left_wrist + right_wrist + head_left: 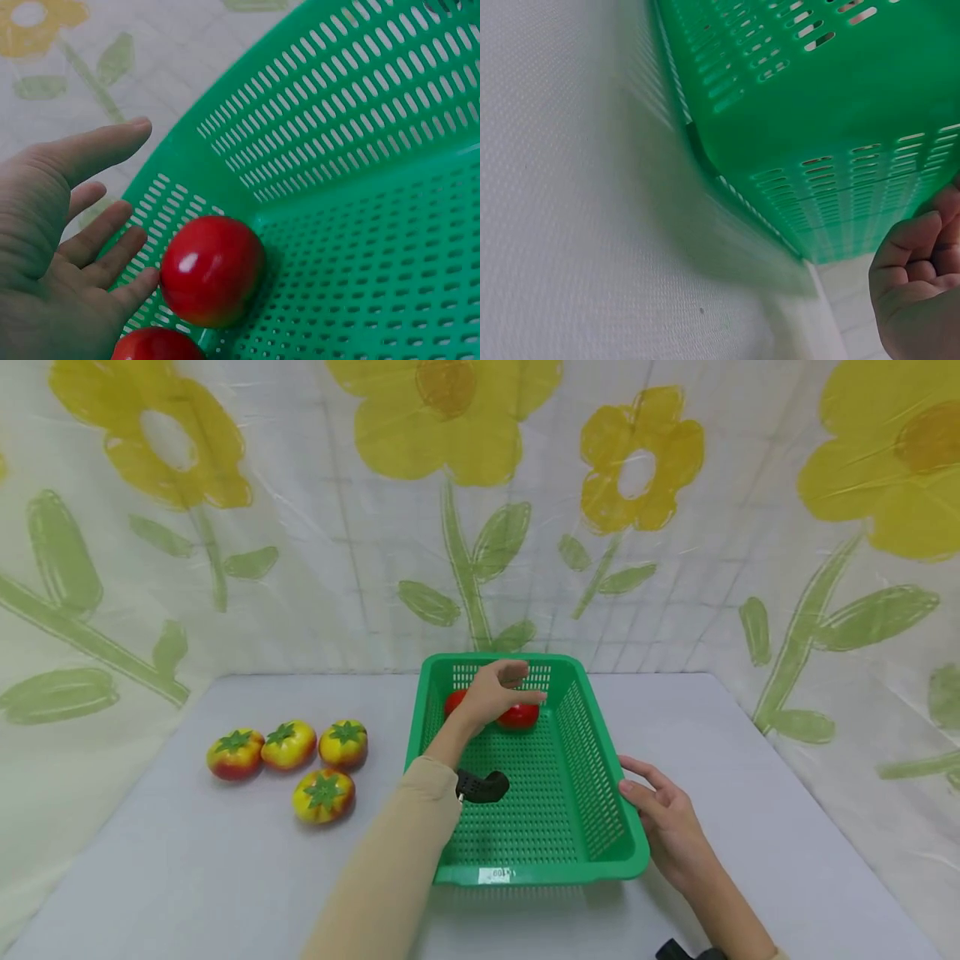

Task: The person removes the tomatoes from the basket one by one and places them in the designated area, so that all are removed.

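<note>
A green plastic basket (pixel 607 868) with slotted walls stands in the middle of the table. My left hand (pixel 489 695) is over its far end, fingers spread and nothing held. Below that hand, inside the basket, lie a red tomato (pixel 519 717) and a second red tomato (pixel 453 702), partly hidden by the hand. In the left wrist view, the little fingertip appears beside the larger-looking tomato (pixel 212 271); contact cannot be told. My right hand (pixel 671 827) holds the basket's right rim, with its fingers curled in the right wrist view.
Several yellow-red tomatoes (pixel 324 796) with green leafy tops sit on the white table (pixel 195 860) left of the basket. A white curtain (pixel 315 568) with yellow flowers hangs behind and at both sides.
</note>
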Motion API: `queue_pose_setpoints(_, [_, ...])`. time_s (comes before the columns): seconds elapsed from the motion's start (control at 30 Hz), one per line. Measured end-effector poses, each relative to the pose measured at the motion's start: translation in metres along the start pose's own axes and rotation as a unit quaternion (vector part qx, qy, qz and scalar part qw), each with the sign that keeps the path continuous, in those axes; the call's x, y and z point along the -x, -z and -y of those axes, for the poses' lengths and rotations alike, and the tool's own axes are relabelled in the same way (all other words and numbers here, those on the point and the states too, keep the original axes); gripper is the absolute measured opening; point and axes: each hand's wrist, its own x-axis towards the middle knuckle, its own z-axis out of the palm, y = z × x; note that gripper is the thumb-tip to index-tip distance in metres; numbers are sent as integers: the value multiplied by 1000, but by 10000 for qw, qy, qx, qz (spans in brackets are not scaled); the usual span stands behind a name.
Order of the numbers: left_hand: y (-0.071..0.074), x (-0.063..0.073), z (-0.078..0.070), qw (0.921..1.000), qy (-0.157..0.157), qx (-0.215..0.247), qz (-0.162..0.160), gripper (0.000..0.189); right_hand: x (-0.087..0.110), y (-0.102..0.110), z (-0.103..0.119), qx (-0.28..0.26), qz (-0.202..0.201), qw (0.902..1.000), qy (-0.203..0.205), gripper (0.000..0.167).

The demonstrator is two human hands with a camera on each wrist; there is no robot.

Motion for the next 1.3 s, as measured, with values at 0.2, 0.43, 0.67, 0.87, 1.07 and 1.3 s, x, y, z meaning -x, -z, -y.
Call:
queue_pose_setpoints(0.2, [3, -2, 6, 9996, 14, -221, 182, 68, 0, -1, -1, -115, 32, 9999, -66, 43])
queue_pose_setpoints(0.43, [1, -4, 6, 9976, 51, -403, 557, 71, 0, -3, 0, -22, 36, 10000, 3, 44])
queue_pose_setpoints(0.67, [-6, -6, 8, 9940, 75, -730, 811, 64, 4, -1, 3, -56, 24, 9999, 94, 44])
queue_pose_setpoints(0.87, [-9, -7, 8, 9925, 89, -872, 851, 62, 4, 1, 2, -99, -3, 9999, 92, 46])
queue_pose_setpoints(1.07, [-11, -9, 9, 9927, 24, -929, 763, 61, 3, 1, 2, -142, -56, 9999, 60, 51])
queue_pose_setpoints(1.3, [-10, -9, 10, 9923, 132, -1029, 677, 62, 0, 1, 1, -51, -55, 10000, 60, 54])
